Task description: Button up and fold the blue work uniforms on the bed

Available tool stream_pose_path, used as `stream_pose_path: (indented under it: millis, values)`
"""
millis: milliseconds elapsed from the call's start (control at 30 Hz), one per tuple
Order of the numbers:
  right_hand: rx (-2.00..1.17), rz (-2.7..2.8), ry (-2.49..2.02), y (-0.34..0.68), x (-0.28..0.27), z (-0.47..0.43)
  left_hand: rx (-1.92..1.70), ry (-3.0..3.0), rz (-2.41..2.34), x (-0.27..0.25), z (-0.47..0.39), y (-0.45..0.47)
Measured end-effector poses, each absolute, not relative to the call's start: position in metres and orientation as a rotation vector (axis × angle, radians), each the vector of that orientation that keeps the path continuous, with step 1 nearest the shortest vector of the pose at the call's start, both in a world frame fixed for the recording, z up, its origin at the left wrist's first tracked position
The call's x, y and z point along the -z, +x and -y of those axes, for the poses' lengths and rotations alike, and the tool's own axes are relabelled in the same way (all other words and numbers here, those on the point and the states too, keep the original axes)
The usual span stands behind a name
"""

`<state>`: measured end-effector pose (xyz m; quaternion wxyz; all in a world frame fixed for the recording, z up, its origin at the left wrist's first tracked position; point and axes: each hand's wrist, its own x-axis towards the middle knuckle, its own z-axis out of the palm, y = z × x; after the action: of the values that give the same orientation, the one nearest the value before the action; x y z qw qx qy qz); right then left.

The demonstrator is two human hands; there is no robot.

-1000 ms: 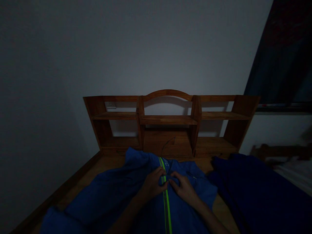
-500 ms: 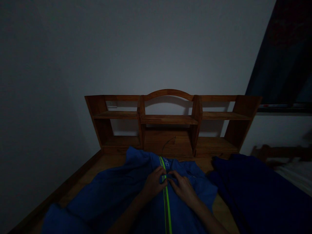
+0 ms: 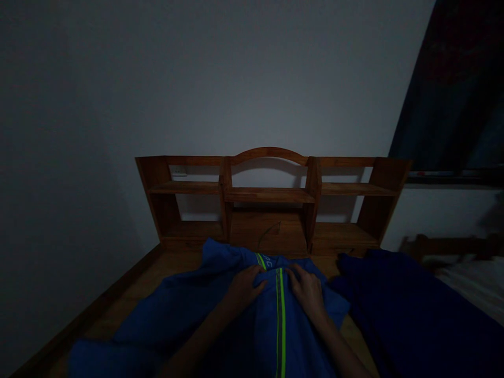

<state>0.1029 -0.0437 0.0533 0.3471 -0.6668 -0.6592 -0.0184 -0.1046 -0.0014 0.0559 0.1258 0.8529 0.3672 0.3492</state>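
A blue work jacket (image 3: pixel 205 299) lies spread over the wooden surface, partly bunched, with a yellow-green reflective stripe (image 3: pixel 281 325) and some pale lettering. My left hand (image 3: pixel 246 286) is closed on a fold of the jacket left of the stripe, its thumb and fingers pinching the cloth. On the other side of the stripe, my right hand (image 3: pixel 307 289) grips the same folded edge. Between them the fold stretches across, and the stripe breaks there into two offset pieces. Dim light hides the fine detail of the fingertips.
Behind the jacket stands a wooden shelf unit (image 3: pixel 270 195) against the pale wall (image 3: pixel 252 79). Dark blue cloth (image 3: pixel 413 315) lies to the right. A dark window or curtain (image 3: pixel 452 94) is at upper right, with a wooden rail (image 3: pixel 457 245) below it.
My hands have moved apart from near the stripe, the right one rightward. The near piece of the stripe has shifted right, out of line with the far piece.
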Motion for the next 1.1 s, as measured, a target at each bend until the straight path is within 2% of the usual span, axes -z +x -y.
stream_pose_path:
  millis: [167,367,633,1100]
  values:
    - [0.252,1.578,-1.897,0.124,-0.047,0.039,-1.135,2.474,-1.181,-0.052,0.006,-0.097]
    - [0.261,1.741,-1.6,0.112,-0.043,0.044,-1.144,2.287,-1.362,-0.027,0.007,-0.101]
    - [-0.058,2.046,-1.215,0.078,-0.056,0.057,-0.926,2.118,-1.141,-0.028,0.001,-0.12]
    - [-0.408,1.777,-1.302,0.072,-0.048,0.05,-0.847,1.814,-0.957,-0.045,0.004,-0.122]
